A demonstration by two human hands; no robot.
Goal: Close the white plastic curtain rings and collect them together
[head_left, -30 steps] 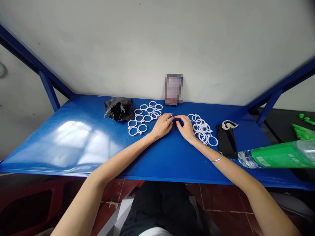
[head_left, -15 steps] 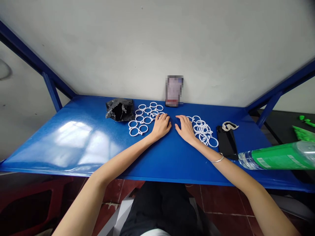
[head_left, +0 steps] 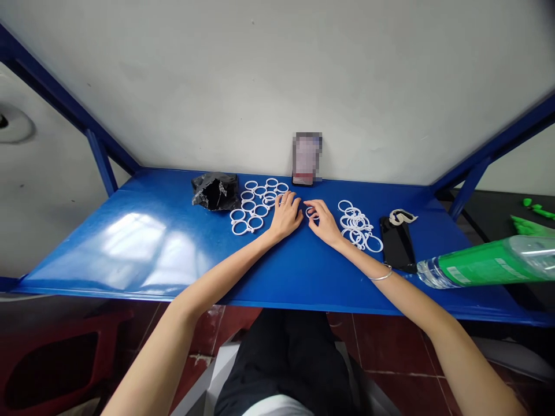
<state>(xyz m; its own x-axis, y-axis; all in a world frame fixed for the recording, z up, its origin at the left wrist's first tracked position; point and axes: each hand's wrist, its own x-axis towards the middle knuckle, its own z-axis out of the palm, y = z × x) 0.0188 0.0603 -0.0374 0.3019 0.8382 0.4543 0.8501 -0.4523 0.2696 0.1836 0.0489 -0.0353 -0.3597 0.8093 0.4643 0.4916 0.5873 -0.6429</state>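
Note:
My left hand (head_left: 287, 216) lies palm down with its fingers stretched out, at the right edge of a spread of white curtain rings (head_left: 261, 210); it partly covers some of them. A single white curtain ring (head_left: 308, 210) shows between the thumb and fingers of my right hand (head_left: 323, 222), which is curled round it just above or on the blue table. To the right of that hand lies a looser, overlapping heap of several similar rings (head_left: 356, 222), each with a small eyelet.
A torn black plastic bag (head_left: 215, 192) stands behind the left rings. A phone with a blurred screen (head_left: 307, 159) leans on the wall. On the right lie a black phone (head_left: 396, 242), a white strap-like item (head_left: 403, 217) and a green-labelled bottle (head_left: 489, 263). The blue table (head_left: 269, 277) meets the wall.
My right hand has drawn slightly left, away from the right heap, and now has one ring in its fingers. My left hand stays in nearly the same place.

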